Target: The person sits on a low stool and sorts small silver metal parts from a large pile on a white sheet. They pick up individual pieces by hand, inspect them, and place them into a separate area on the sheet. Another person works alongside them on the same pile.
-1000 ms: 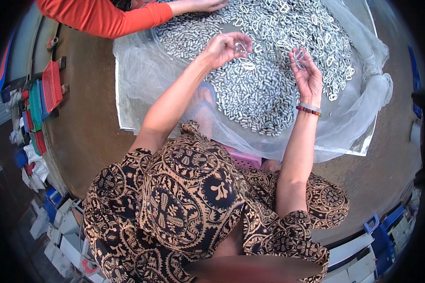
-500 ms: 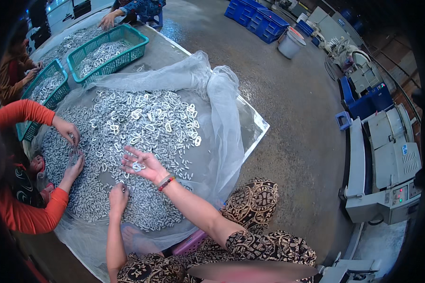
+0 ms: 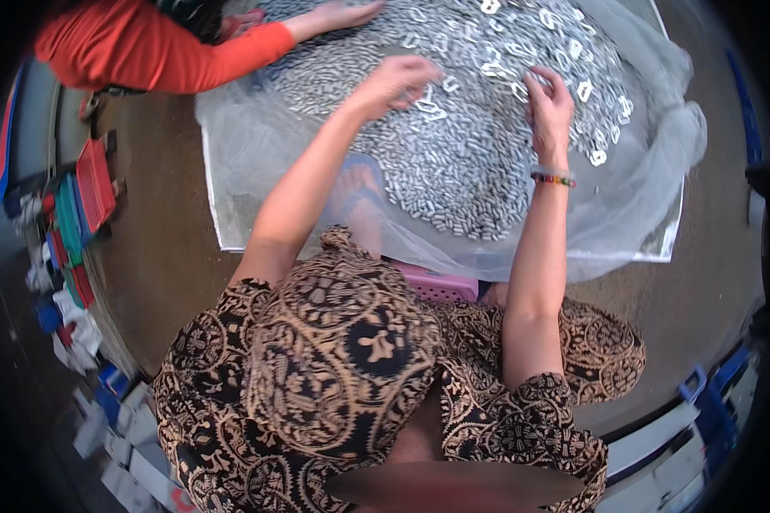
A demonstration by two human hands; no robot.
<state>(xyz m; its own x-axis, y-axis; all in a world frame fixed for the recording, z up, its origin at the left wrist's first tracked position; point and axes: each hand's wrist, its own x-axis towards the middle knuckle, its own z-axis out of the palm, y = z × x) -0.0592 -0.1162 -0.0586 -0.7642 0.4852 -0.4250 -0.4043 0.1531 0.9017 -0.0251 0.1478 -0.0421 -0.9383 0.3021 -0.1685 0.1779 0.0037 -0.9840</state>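
A wide heap of small grey metal pellets [image 3: 462, 179] lies on a sheet of white netting [image 3: 650, 197], with pale oval metal links [image 3: 584, 91] scattered through it. My left hand [image 3: 393, 87] hovers over the heap, fingers stretched to the right and slightly blurred; loose links [image 3: 433, 110] are right by its fingertips. Further right, my right hand [image 3: 550, 111] is over the heap, thumb and forefinger apart. One link [image 3: 519, 91] is close beside its thumb. I see nothing gripped in either hand, though its palm is partly hidden.
At the upper left, a co-worker's orange-sleeved arm [image 3: 231, 60] reaches over the heap. A pink perforated plastic piece [image 3: 436, 284] is below the table's near edge. Crates, a red one [image 3: 96, 184] among them, stand at far left.
The view has swung down and toward me. My right palm was turned up with links on it; now it is turned sideways. My left fingers have opened out from a closed pinch.
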